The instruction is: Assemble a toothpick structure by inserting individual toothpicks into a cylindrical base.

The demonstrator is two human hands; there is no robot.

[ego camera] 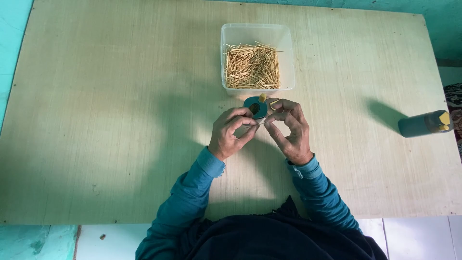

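Small round teal holder (255,107) w/ dark opening, yellow tab, gripped by left hand (231,134) & right hand (290,130) fingers.

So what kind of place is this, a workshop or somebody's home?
Probably a simple home hand-packing spot: a bare plywood table against turquoise walls, a clear tub of toothpicks, and a small teal dispenser held in both hands.

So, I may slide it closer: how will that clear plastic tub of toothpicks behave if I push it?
The clear square plastic tub will probably slide easily on the smooth pale wooden table and feel light. Its wide, flat base makes tipping unlikely. The loose wooden toothpicks lie low inside, so they would likely shift rather than spill.
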